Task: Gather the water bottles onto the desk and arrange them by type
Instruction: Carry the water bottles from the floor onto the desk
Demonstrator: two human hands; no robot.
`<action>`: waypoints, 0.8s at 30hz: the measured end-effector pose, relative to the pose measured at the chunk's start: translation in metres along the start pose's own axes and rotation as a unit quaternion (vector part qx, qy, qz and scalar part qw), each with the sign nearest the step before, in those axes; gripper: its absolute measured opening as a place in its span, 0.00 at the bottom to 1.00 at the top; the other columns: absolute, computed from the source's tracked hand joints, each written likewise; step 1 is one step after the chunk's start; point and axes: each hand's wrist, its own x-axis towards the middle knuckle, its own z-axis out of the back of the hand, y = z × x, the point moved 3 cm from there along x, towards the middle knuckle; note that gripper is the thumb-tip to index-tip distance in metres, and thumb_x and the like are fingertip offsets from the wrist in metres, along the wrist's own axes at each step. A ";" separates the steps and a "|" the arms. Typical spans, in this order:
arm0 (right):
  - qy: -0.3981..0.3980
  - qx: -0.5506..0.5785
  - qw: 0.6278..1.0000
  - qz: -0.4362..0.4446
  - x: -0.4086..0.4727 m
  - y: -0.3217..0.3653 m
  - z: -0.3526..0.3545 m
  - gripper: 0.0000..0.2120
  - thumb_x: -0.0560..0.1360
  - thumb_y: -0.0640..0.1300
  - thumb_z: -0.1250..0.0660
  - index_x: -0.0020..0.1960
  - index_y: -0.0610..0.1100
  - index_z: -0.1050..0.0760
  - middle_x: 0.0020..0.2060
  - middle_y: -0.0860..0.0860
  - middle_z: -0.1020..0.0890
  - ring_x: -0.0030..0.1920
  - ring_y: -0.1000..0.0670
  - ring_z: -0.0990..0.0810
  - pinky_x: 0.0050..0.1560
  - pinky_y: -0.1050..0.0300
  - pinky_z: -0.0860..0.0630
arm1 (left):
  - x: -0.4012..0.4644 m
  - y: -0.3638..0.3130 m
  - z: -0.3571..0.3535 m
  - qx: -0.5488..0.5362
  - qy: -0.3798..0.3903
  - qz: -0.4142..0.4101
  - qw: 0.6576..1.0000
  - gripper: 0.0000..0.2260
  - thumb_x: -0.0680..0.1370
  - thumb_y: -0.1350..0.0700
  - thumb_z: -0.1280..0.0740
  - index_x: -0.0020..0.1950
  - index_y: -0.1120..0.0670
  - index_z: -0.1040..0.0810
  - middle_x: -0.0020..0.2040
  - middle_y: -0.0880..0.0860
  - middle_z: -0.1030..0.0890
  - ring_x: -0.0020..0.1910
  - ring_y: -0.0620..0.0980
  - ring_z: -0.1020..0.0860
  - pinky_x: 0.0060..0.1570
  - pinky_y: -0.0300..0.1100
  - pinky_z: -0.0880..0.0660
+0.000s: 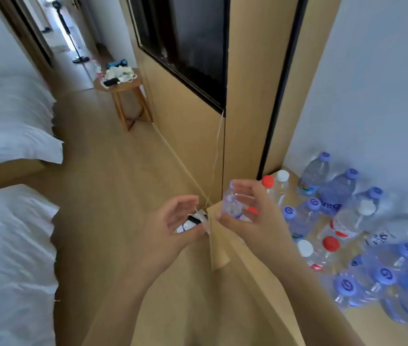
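Two white-sheeted beds [10,121] along the left, pale wooden floor [113,171] between them and a tan wood wall panel [188,136] carrying a black-framed dark screen [193,46]. Small round wooden side table [123,88] far back, piled with clutter. Light wooden desk [285,283] at right, against a white wall [385,83], crowded with clear plastic water bottles [347,221], mostly upright: purple caps, red caps, white caps. Right hand [250,216] over the desk's near corner, fingers curled round a small clear purple-capped bottle [232,203], long axis roughly upright, cap tilted up and left. Left hand [173,228] beside it, fingers apart, loosely bent, holding nothing.
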 end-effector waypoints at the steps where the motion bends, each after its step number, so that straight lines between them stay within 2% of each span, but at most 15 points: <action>1: 0.018 -0.001 1.000 0.004 0.008 0.003 -0.027 0.24 0.68 0.41 0.22 0.59 0.55 0.27 0.56 0.61 0.22 0.59 0.65 0.25 0.55 0.68 0.27 | 0.000 0.006 0.025 0.006 -0.014 0.007 1.000 0.22 0.65 0.61 0.19 0.56 0.49 0.20 0.54 0.40 0.16 0.57 0.39 0.20 0.58 0.33 0.25; 3: 0.057 -0.001 0.998 0.001 0.021 0.009 -0.077 0.25 0.68 0.42 0.22 0.59 0.57 0.28 0.57 0.63 0.23 0.58 0.68 0.27 0.54 0.70 0.29 | -0.002 0.017 0.071 0.015 -0.042 0.032 0.998 0.21 0.68 0.65 0.20 0.56 0.49 0.20 0.54 0.42 0.16 0.57 0.40 0.19 0.62 0.39 0.25; 5: 0.089 -0.001 0.996 -0.006 0.033 0.015 -0.119 0.26 0.68 0.43 0.22 0.61 0.56 0.28 0.57 0.63 0.24 0.60 0.66 0.27 0.59 0.62 0.27 | -0.001 0.026 0.112 0.017 -0.074 0.049 0.996 0.20 0.69 0.65 0.22 0.56 0.50 0.19 0.54 0.43 0.16 0.57 0.41 0.19 0.64 0.43 0.26; 7: 0.116 -0.013 0.993 -0.009 0.050 0.021 -0.154 0.27 0.69 0.44 0.22 0.63 0.55 0.28 0.59 0.61 0.23 0.63 0.61 0.26 0.62 0.56 0.26 | 0.005 0.032 0.146 0.013 -0.107 0.059 0.992 0.20 0.69 0.65 0.22 0.57 0.51 0.19 0.54 0.44 0.16 0.57 0.40 0.19 0.64 0.43 0.26; 13: 0.204 -0.023 0.978 -0.024 0.124 0.022 -0.246 0.27 0.71 0.45 0.23 0.65 0.55 0.30 0.62 0.58 0.25 0.64 0.57 0.27 0.65 0.60 0.31 | 0.054 0.060 0.225 -0.008 -0.177 0.079 0.981 0.19 0.68 0.64 0.22 0.57 0.52 0.19 0.54 0.44 0.16 0.56 0.39 0.19 0.62 0.37 0.25; 19: 0.249 -0.010 0.968 -0.035 0.245 0.017 -0.335 0.27 0.71 0.43 0.23 0.64 0.55 0.30 0.63 0.57 0.26 0.64 0.58 0.28 0.67 0.59 0.32 | 0.168 0.094 0.300 0.008 -0.208 0.091 0.974 0.19 0.69 0.60 0.21 0.58 0.50 0.19 0.55 0.41 0.17 0.57 0.39 0.20 0.61 0.39 0.25; 24: 0.265 -0.009 0.964 -0.025 0.377 0.021 -0.395 0.27 0.69 0.42 0.22 0.63 0.56 0.29 0.61 0.58 0.25 0.61 0.60 0.27 0.61 0.65 0.32 | 0.288 0.110 0.361 0.018 -0.224 0.111 0.968 0.17 0.70 0.60 0.22 0.55 0.46 0.19 0.54 0.37 0.17 0.57 0.38 0.20 0.64 0.42 0.26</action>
